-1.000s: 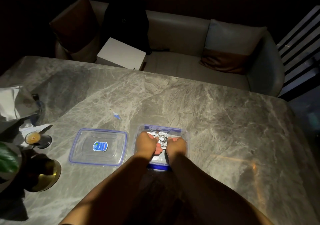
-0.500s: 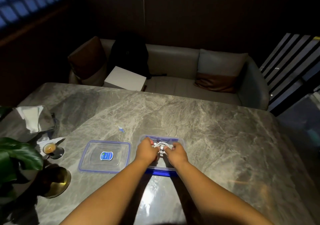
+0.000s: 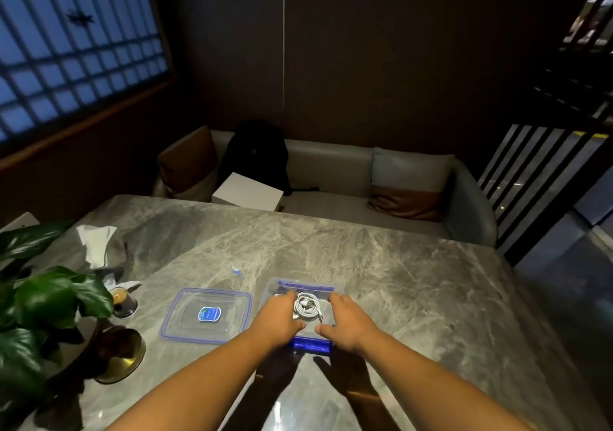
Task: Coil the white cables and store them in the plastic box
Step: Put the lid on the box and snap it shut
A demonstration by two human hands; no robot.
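Table (image 3: 365, 265): large slab, grey marble-look top with pale veining, polished enough to show reflections near the person.

Sofa (image 3: 331, 172): behind the table's far edge, smooth grey upholstery, rounded arms, brown and grey cushions.

Plant (image 3: 49, 298): broad glossy green leaves, at the table's left edge, above a round brass-coloured base (image 3: 122, 357).

Lid (image 3: 185, 318): clear plastic rectangle with rounded corners, blue rim, blue oval label at centre; lay flat just left of the box.

Plastic box (image 3: 305, 286): clear, rectangular, rounded corners, blue clips on its far and near sides; stood uncovered on the table in front of the person.

Left hand (image 3: 278, 318): palm down over the box's left side, fingers straight and close together, thumb angled out to the right; gripped nothing.

Right hand (image 3: 348, 321): palm down over the box's right side, fingers straight and loosely together, thumb pointing left; gripped nothing. Whether either palm touched the rim could not be told.

White cables (image 3: 306, 308): thin, smooth, wound into a round coil, lying inside the box between the two hands.

Cup (image 3: 124, 301): small, dark, holding brown liquid, beside the plant.

Change: half a second earlier both hands' fingertips had been closed in on the coil at the box's centre; they had since parted to the sides, leaving the coil uncovered. Box and lid had kept their places.
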